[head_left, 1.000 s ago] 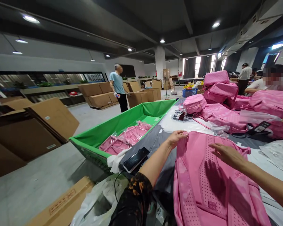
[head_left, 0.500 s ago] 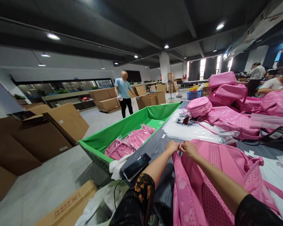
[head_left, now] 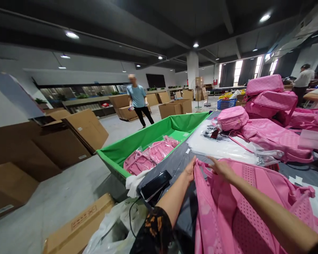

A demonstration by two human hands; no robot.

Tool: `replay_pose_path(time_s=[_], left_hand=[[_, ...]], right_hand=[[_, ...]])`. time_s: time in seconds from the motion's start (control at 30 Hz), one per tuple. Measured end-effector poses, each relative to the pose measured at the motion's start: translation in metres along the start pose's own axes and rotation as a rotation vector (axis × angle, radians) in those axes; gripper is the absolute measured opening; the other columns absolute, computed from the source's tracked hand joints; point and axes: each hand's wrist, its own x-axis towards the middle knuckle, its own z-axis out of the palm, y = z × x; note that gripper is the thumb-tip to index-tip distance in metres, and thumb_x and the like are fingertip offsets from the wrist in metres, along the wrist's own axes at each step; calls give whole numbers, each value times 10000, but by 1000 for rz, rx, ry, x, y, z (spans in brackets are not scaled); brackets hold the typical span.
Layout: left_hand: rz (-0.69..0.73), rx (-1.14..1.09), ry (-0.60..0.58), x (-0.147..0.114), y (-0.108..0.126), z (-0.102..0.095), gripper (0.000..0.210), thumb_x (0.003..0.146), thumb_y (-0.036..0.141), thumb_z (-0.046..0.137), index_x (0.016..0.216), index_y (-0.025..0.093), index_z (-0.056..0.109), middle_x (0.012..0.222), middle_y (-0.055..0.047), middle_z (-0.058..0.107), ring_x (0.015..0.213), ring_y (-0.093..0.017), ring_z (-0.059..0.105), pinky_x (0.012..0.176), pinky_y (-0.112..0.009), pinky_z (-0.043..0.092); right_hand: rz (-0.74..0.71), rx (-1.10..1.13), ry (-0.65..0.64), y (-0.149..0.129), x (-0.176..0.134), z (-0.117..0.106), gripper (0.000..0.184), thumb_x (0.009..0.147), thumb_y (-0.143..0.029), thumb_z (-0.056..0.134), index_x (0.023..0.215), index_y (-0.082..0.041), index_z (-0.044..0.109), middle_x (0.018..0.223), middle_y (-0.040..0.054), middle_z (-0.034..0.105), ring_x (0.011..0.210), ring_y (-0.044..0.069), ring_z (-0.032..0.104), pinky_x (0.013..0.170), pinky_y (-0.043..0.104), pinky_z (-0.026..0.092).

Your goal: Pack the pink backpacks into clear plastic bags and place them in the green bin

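A pink backpack [head_left: 229, 201] with perforated padded panels lies in front of me on the grey-covered table. My left hand [head_left: 189, 171] is closed on its upper left edge, beside the top loop. Just right of the loop is my right hand [head_left: 223, 169], index finger stretched out and fingers apart; it overlaps the top of the bag, and I cannot tell whether it touches. Left of my left forearm, a black phone [head_left: 156, 185] rests at the table edge with a cable below it.
A green-lined bin [head_left: 145, 134] along the table's left side holds plastic-wrapped pink backpacks [head_left: 153, 155]. Clear plastic bags [head_left: 209, 144] and stacked pink bags [head_left: 270, 98] occupy the far table. Cardboard boxes [head_left: 87, 127] stand left; a person [head_left: 138, 97] is beyond the bin.
My hands, together at the bag's top before, have parted. The right one has moved right and straightened its index finger. The view has turned slightly left, and the person beyond the bin has shifted stance.
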Motion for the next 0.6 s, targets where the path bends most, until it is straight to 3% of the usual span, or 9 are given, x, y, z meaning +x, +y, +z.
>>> replay_pose_path(time_s=[0.07, 0.17, 0.27, 0.37, 0.43, 0.53, 0.6], left_hand=[[83, -51, -109, -12, 20, 2, 342, 848, 447, 806, 839, 122, 699, 682, -25, 688, 579, -135, 642, 637, -262, 544], [223, -116, -215, -36, 50, 7, 401, 672, 387, 947, 898, 162, 702, 769, 20, 716, 666, -98, 656, 702, -202, 524], [449, -139, -324, -58, 70, 12, 513, 598, 424, 981, 954, 196, 692, 853, 38, 736, 769, -87, 668, 763, -177, 507], [607, -20, -419, -64, 76, 27, 589, 594, 547, 953, 967, 187, 675, 835, 3, 737, 776, -133, 678, 744, -225, 520], [614, 83, -402, -59, 71, 47, 640, 598, 667, 892, 945, 187, 649, 808, 0, 714, 723, -139, 654, 697, -242, 512], [589, 178, -347, -42, 48, 89, 606, 681, 737, 781, 881, 197, 594, 760, 14, 657, 654, -129, 591, 646, -247, 478], [574, 228, -319, -33, 27, 114, 500, 755, 664, 753, 817, 209, 556, 700, 35, 599, 654, -139, 571, 664, -259, 472]], right_hand=[[64, 32, 23, -6, 22, -4, 369, 907, -276, 663, 1275, -262, 680, 636, -29, 619, 618, 169, 578, 607, 263, 362], [129, 74, 95, -12, 40, -25, 148, 868, -287, 718, 1001, -237, 756, 761, 9, 648, 706, 160, 604, 629, 255, 384], [149, 99, 184, -14, 21, -57, 81, 889, -290, 708, 875, -214, 734, 965, 55, 677, 894, 177, 627, 753, 267, 439], [200, 113, 206, -28, -40, -69, 130, 948, -292, 637, 871, -209, 703, 887, 40, 693, 854, 168, 630, 784, 273, 441], [258, 130, 162, -51, -96, -56, 197, 970, -257, 573, 810, -202, 675, 718, 8, 671, 696, 148, 616, 690, 251, 427], [285, 183, 19, -99, -181, -21, 168, 903, -208, 594, 754, -218, 671, 643, -32, 670, 574, 127, 602, 557, 211, 391], [249, 337, -194, -121, -225, -9, 147, 900, -271, 600, 803, -260, 709, 727, -44, 717, 607, 130, 641, 532, 209, 402]])
